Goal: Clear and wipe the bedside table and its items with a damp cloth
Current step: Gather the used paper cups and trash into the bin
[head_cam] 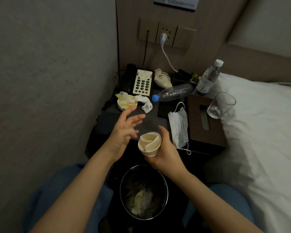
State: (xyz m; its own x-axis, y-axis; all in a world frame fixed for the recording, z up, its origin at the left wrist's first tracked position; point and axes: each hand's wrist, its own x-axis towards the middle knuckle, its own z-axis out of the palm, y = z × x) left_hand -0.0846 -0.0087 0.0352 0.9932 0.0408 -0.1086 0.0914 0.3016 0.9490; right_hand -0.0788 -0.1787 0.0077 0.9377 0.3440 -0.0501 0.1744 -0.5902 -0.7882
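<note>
My right hand [165,153] grips a crumpled cream paper cup [149,143] above the front edge of the dark bedside table [111,120]. My left hand [124,130] hovers open just left of the cup, fingers spread toward the table. On the table lie a paper bowl stuffed with tissue [126,101], a crumpled white tissue [145,104], an empty plastic bottle with a blue cap [173,92] on its side, a face mask [178,125] and a telephone [142,82]. No cloth is in view.
A round black bin [144,190] holding rubbish stands on the floor below my hands. A brown tissue box [203,120], a glass [221,105], an upright water bottle [208,78] and a small sack [162,78] crowd the table's right and back. The bed lies right, a wall left.
</note>
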